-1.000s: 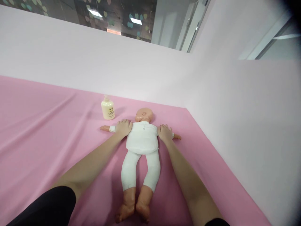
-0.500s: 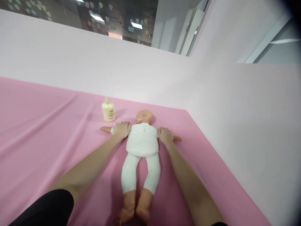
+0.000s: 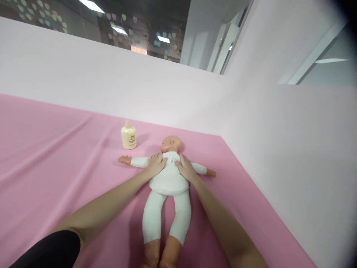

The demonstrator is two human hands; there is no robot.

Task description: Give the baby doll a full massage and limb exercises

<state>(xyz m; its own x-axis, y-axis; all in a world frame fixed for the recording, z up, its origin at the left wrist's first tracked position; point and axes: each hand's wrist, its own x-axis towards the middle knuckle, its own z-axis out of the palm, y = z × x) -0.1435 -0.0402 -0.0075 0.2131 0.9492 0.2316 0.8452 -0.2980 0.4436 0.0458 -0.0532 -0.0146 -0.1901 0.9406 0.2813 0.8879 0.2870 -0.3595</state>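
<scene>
A baby doll [image 3: 167, 193] in a white top and white leggings lies face up on a pink sheet [image 3: 55, 175], arms spread, head toward the far wall. My left hand [image 3: 156, 165] rests flat on the left side of the doll's chest. My right hand [image 3: 184, 168] lies flat on the right side of the chest. The fingertips of both hands nearly meet below the doll's chin. Neither hand grips anything.
A small cream lotion bottle [image 3: 128, 137] stands upright on the sheet, left of the doll's head. A pale wall [image 3: 292, 156] rises behind the sheet and along its right edge. The sheet stretches wide to the left.
Both hands slid inward from the doll's upper arms onto its chest. The doll's sleeves now show in full. The view tilted slightly upward.
</scene>
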